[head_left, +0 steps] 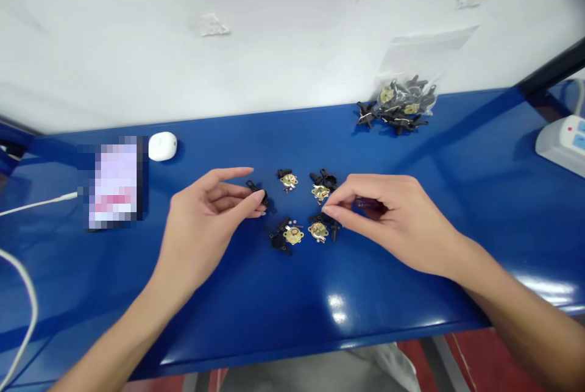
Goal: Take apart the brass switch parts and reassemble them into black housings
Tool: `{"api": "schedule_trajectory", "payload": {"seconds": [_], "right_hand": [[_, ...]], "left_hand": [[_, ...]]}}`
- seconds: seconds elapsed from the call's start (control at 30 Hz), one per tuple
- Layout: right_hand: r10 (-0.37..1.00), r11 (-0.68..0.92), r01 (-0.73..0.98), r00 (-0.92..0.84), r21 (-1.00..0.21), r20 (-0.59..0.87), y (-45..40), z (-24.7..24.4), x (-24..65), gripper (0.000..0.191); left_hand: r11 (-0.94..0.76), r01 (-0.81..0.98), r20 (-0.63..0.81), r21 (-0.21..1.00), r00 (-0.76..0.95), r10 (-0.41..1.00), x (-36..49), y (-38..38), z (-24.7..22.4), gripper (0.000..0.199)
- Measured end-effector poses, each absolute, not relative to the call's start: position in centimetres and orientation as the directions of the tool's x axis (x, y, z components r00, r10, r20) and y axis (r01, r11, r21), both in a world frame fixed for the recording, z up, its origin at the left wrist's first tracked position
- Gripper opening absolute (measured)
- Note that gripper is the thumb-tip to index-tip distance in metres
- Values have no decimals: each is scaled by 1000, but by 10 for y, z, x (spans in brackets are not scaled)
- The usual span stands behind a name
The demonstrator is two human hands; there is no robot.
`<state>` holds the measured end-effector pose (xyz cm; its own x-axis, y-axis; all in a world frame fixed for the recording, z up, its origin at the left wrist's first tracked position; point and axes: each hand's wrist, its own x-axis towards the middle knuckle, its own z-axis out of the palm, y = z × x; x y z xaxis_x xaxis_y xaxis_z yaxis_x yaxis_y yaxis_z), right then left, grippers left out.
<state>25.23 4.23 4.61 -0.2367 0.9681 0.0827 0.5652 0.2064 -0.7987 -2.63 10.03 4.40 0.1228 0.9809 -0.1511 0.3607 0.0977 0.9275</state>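
My left hand [205, 215] holds a small black plastic part [254, 186] between thumb and fingers, with the index finger stretched out above it. My right hand [388, 215] is closed in a pinch; what its fingertips hold, if anything, is too small to name. Between the hands, several small groups of parts lie on the blue table [256, 313]. Each has a brass-coloured round plate, such as the upper left plate [289, 181], lower left plate [293, 235], lower right plate [318, 231] and upper right plate [320, 191], beside black plastic pieces.
A clear bag [429, 57] of black and brass parts leans on the white wall, with loose black pieces [366, 114] beside it. A phone [116, 185] with cable and a white case [163, 146] lie left. A white device [564, 141] sits far right.
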Motion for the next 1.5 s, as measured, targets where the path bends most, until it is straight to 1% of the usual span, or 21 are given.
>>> {"api": "schedule_trajectory", "payload": {"seconds": [0.03, 0.07, 0.17, 0.27, 0.33, 0.43, 0.5, 0.7, 0.87, 1.03, 1.13, 1.2, 1.4, 1.5], "right_hand": [[967, 213, 572, -237, -792, 89, 43, 45, 252, 13], [966, 221, 578, -239, -786, 96, 43, 43, 251, 13], [962, 241, 591, -253, -770, 107, 45, 41, 251, 13], [959, 255, 603, -259, -756, 117, 46, 39, 252, 13], [958, 263, 613, -260, -745, 124, 45, 39, 252, 12], [956, 271, 624, -262, -733, 131, 44, 39, 253, 11], [956, 275, 626, -257, -730, 140, 44, 39, 254, 11], [960, 275, 650, -229, -708, 162, 48, 38, 256, 10], [966, 258, 670, -182, -696, 183, 48, 39, 256, 11], [959, 247, 740, -93, -625, 268, 50, 39, 260, 10], [949, 215, 779, -26, -589, 313, 53, 37, 263, 10], [948, 179, 788, 22, -589, 317, 55, 34, 264, 13], [951, 29, 774, 174, -633, 257, 58, 26, 268, 32], [953, -16, 756, 210, -655, 218, 59, 23, 271, 38]], "left_hand": [[60, 427, -143, 902, 165, 976, -26, 107, 42, 42], [43, 461, -141, 886, 178, 974, -24, 113, 41, 37], [1, 534, -122, 845, 191, 974, -17, 121, 37, 33], [-35, 588, -90, 808, 183, 979, -12, 122, 35, 33], [-53, 611, -71, 790, 177, 982, -11, 120, 34, 37], [-66, 626, -59, 777, 178, 982, -13, 118, 34, 45], [-72, 627, -58, 776, 184, 981, -16, 118, 34, 46], [-103, 613, -49, 784, 227, 973, -24, 118, 29, 34], [-163, 607, 22, 777, 233, 972, -25, 115, 22, 26], [-228, 613, 89, 757, 249, 965, -23, 113, 17, 23], [-251, 612, 106, 750, 263, 959, -23, 113, 17, 22], [-264, 610, 112, 747, 276, 955, -22, 113, 17, 23], [-299, 605, 144, 738, 291, 946, -22, 113, 15, 21], [-309, 602, 158, 736, 291, 943, -21, 114, 14, 22]]}}
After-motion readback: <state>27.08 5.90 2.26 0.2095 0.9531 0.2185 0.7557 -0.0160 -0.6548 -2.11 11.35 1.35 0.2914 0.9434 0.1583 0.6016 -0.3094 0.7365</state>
